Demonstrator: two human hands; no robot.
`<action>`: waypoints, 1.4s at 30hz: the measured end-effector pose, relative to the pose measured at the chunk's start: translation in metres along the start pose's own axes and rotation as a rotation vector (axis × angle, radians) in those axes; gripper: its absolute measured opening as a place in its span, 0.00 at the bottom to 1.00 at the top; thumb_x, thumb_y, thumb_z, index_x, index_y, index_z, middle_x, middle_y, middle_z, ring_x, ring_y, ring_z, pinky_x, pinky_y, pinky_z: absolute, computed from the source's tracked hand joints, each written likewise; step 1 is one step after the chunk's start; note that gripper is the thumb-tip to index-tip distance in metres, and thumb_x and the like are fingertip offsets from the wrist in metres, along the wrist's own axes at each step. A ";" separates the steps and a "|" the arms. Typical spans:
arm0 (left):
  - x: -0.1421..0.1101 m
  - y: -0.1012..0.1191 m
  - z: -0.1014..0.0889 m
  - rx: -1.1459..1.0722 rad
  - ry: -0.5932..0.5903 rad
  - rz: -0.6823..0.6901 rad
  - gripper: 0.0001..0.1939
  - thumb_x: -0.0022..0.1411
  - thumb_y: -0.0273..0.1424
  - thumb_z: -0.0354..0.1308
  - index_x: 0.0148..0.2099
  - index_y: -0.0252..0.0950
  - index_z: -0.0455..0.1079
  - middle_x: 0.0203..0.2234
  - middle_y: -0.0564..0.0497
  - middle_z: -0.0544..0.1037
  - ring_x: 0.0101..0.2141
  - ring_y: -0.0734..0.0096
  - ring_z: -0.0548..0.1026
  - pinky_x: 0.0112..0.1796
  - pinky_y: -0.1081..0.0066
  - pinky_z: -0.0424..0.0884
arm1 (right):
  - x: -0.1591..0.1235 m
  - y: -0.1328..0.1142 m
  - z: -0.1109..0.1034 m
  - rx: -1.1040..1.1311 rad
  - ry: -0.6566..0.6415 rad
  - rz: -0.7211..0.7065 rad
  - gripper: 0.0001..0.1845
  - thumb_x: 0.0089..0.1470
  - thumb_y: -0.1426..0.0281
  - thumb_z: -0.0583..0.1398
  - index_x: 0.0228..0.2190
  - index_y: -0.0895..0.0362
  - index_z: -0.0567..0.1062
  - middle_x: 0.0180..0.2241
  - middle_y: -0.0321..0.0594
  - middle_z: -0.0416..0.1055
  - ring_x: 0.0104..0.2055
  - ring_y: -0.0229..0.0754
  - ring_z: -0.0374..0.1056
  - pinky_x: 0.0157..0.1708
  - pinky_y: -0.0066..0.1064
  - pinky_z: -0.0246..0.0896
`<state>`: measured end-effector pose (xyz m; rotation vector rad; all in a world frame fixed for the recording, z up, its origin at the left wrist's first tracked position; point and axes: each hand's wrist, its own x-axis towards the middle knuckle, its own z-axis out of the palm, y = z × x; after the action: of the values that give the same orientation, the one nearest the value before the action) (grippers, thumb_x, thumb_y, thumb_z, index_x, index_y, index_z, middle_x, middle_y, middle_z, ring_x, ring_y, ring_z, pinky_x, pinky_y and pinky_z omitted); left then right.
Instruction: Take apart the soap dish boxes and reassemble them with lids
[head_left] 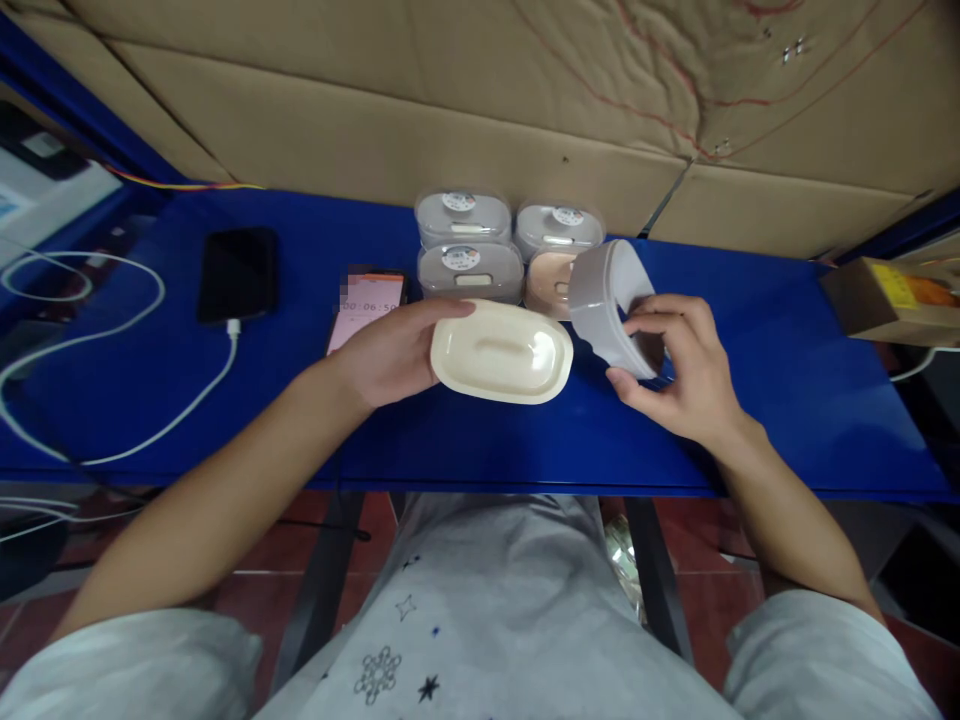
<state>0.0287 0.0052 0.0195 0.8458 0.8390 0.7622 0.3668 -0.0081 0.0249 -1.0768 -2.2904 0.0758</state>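
Observation:
Between the thumb and fingers of my left hand (397, 350) is a cream oval lid or shallow dish (502, 352), its hollow side facing me; which of the two I cannot tell. My right hand (682, 370) grips a translucent oval container (606, 305) by its rim, tilted so the opening faces right, with fingertips reaching inside. The two pieces are held apart, a small gap between them. Just behind stands a peach-coloured container (549, 280), partly hidden by the translucent one. Grey-looking lidded oval containers (471, 272) with round stickers stand grouped beside it.
A phone (369, 305) showing a timer lies left of the containers, partly behind my left hand. Farther left, a black device (238, 275) is plugged into a white cable (150, 450). A cardboard box (892, 300) sits at the right end of the blue table (810, 400). Cardboard sheeting (375, 120) rises behind.

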 end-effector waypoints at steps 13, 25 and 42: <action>0.006 -0.025 0.013 -0.163 -0.124 -0.074 0.22 0.77 0.47 0.58 0.60 0.39 0.79 0.58 0.40 0.84 0.56 0.48 0.83 0.49 0.54 0.84 | -0.007 -0.013 0.041 0.008 -0.162 -0.278 0.28 0.67 0.54 0.66 0.65 0.44 0.73 0.62 0.49 0.75 0.64 0.64 0.70 0.63 0.60 0.61; 0.003 -0.030 0.014 -0.088 -0.135 -0.014 0.28 0.62 0.37 0.75 0.62 0.42 0.77 0.56 0.44 0.85 0.55 0.50 0.83 0.48 0.59 0.84 | -0.002 -0.019 0.042 0.006 -0.203 -0.318 0.30 0.68 0.52 0.66 0.67 0.43 0.71 0.67 0.48 0.73 0.69 0.64 0.68 0.66 0.61 0.61; 0.003 -0.022 0.013 -0.214 0.035 -0.093 0.14 0.69 0.30 0.64 0.55 0.34 0.81 0.46 0.42 0.88 0.45 0.55 0.85 0.43 0.61 0.86 | -0.015 0.071 -0.049 0.159 -0.598 0.381 0.46 0.55 0.43 0.71 0.69 0.42 0.67 0.68 0.45 0.71 0.67 0.70 0.70 0.68 0.67 0.67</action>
<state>0.0466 -0.0063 0.0049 0.6001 0.8062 0.7712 0.4493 0.0191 0.0365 -1.5428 -2.4799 0.8152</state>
